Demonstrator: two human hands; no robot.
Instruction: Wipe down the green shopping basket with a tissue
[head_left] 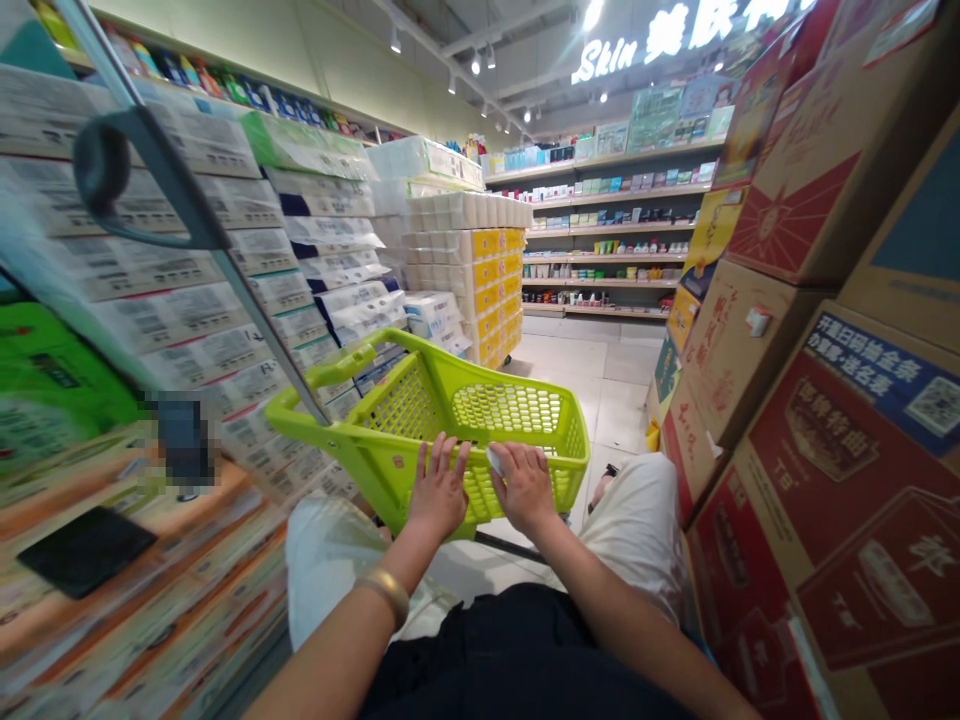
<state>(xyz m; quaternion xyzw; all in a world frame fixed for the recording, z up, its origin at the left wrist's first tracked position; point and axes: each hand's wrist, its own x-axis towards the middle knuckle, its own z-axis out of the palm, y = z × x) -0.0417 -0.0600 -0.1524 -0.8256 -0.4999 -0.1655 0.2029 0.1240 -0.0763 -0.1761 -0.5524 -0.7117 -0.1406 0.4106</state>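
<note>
A lime green plastic shopping basket (517, 410) on wheels stands in the aisle right in front of me, its handle bar swung out to the left. My left hand (439, 490) lies flat against the basket's near wall, fingers stretched out and apart. My right hand (523, 485) rests on the same near rim beside it, fingers curled over a small white thing (495, 458) that I cannot make out. A gold bangle sits on my left wrist. My knees show under light cloth on either side of the basket.
Stacked packs of tissue (225, 300) fill the left side, with a grey metal pole (187, 200) slanting across them. Red and brown cardboard boxes (825, 450) tower on the right. Tiled floor (600, 370) runs ahead to shelves of bottles (607, 240) at the back.
</note>
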